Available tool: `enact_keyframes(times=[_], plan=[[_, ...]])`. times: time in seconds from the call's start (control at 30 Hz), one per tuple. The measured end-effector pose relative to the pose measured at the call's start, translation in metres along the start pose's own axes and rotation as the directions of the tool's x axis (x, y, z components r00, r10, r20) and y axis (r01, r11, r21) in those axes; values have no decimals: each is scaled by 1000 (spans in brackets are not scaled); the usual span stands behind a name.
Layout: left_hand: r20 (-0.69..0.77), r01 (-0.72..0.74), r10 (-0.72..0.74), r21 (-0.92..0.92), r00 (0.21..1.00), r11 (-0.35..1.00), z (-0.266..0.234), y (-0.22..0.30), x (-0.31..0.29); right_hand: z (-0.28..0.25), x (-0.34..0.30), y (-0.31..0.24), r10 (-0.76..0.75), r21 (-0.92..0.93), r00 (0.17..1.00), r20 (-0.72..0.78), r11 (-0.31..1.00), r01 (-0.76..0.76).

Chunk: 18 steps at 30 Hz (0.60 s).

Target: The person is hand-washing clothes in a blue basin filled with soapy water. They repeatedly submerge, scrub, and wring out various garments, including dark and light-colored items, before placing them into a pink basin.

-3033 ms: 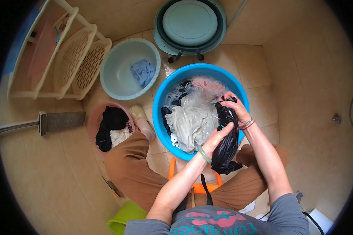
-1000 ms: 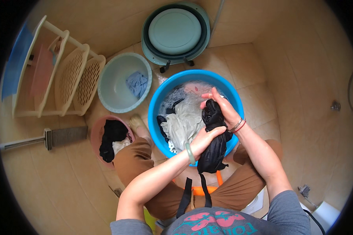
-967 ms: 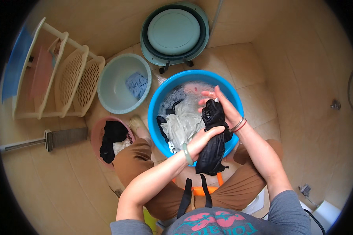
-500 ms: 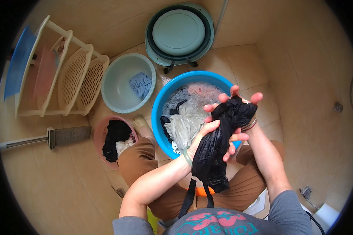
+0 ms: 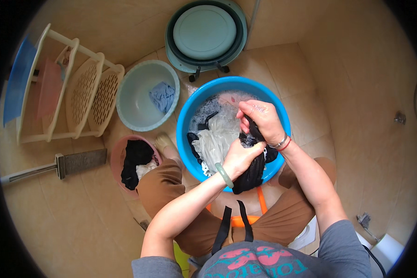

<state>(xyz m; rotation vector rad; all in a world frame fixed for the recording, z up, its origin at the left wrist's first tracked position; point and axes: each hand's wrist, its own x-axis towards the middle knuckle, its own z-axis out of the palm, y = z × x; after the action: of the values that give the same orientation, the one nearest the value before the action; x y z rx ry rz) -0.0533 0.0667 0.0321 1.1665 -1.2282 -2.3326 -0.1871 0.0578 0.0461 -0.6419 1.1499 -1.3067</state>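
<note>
A wet black garment [image 5: 250,177] is gripped in both hands over the near right part of a large blue basin [image 5: 184,160]. My left hand [image 5: 240,158], with a pale green bangle at its wrist, is closed round the cloth. Just beyond it, my right hand [image 5: 262,121] clenches the upper part, with wet suds on its back. The lower end of the garment hangs over the basin's near rim. In the basin lie a whitish garment [image 5: 213,144], dark pieces and a pink cloth [image 5: 230,98] in foamy water. What kind of garment I hold cannot be made out.
A pale green basin [image 5: 129,109] with a blue cloth [image 5: 162,96] stands at the far left. Nearer is a pink basin [image 5: 117,160] holding black and white laundry. A folded tub [image 5: 204,32] leans against the back wall. A cream rack [image 5: 81,99] and flat mop [image 5: 83,160] are on the left.
Both hands have brought the black garment forward and down toward the blue basin. My right hand, earlier spread beneath the cloth, has turned over and closed on it.
</note>
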Motion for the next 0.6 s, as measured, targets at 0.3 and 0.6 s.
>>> enact_keyframes(times=[0.3, 0.6], plan=[[-203, -65, 191, 506, 960, 860, -3, -43, 27, 5, 6, 30, -184, -452, 966, -184, 888, 83], [17, 210, -210, -118, 978, 970, -14, -35, 31, -22, 10, 41, -336, -696, 941, 32, 669, 263]])
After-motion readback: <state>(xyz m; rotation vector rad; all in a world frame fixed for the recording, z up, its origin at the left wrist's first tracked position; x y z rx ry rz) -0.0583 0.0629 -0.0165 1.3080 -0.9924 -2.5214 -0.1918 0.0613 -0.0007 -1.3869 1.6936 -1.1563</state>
